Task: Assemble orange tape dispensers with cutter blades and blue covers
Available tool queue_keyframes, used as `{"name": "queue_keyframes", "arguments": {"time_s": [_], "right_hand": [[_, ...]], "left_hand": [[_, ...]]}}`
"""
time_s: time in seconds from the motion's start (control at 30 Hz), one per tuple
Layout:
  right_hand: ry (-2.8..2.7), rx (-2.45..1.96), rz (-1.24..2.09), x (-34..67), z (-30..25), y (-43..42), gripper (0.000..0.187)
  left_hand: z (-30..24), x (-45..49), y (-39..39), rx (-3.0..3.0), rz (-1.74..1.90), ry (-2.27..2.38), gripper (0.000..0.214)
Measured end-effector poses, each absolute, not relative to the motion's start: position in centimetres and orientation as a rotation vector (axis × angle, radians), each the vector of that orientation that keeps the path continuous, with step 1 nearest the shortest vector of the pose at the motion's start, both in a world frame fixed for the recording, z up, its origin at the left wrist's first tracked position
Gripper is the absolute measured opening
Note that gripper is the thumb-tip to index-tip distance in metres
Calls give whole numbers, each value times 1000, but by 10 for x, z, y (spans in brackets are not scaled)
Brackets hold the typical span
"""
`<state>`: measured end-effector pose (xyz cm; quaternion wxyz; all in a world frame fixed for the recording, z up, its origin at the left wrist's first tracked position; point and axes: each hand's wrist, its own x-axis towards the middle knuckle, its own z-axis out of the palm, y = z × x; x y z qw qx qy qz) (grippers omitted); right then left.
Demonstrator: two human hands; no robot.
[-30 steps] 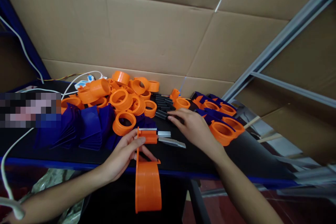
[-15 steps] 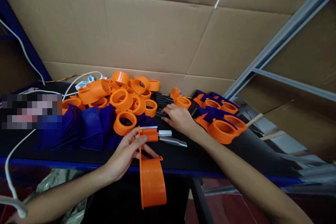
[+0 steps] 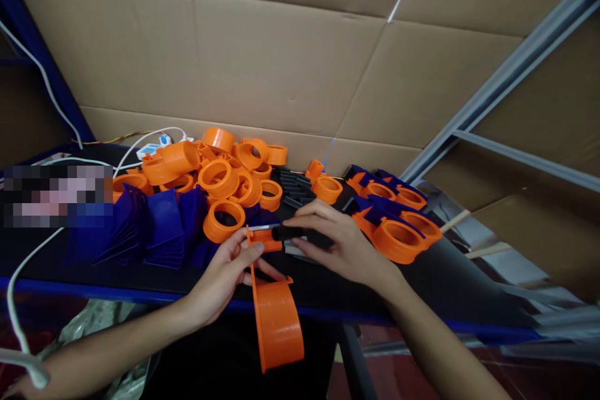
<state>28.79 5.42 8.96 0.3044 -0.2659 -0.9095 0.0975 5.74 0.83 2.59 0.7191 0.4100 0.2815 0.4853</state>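
Note:
My left hand (image 3: 224, 277) grips an orange tape-dispenser body (image 3: 274, 309) by its upper end, where a toothed metal blade shows; the curved handle hangs below the table edge. My right hand (image 3: 341, 244) is closed on a short black bar (image 3: 300, 236) and holds its tip against the dispenser's orange head (image 3: 263, 237). Behind my right hand lies a stack of more black bars (image 3: 293, 188). Silver metal pieces under my right hand are mostly hidden.
A heap of orange rings (image 3: 224, 176) fills the black table's (image 3: 56, 250) middle, blue plastic plates (image 3: 159, 228) sit left, assembled orange-and-blue dispensers (image 3: 396, 225) right. White cables (image 3: 140, 147) run at the left. Cardboard walls stand behind; a metal frame (image 3: 492, 84) rises right.
My right hand left the black bar stack with one bar and brought it back to the dispenser head. The left hand stayed holding the dispenser, tilting it slightly.

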Motion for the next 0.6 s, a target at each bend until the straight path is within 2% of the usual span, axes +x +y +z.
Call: {"name": "queue_keyframes", "arguments": {"time_s": [0.13, 0.23, 0.37, 0.6], "right_hand": [[-2416, -673, 137, 274, 84, 44, 34], [-2311, -654, 52, 267, 77, 42, 27], [-2179, -726, 121, 258, 70, 36, 13], [-2067, -878, 204, 251, 70, 26, 13]], "left_hand": [[24, 57, 8, 955, 1060, 627, 35], [24, 57, 7, 997, 1050, 644, 36], [23, 57, 7, 1018, 1049, 645, 38], [20, 57, 9, 1050, 1052, 646, 38]]}}
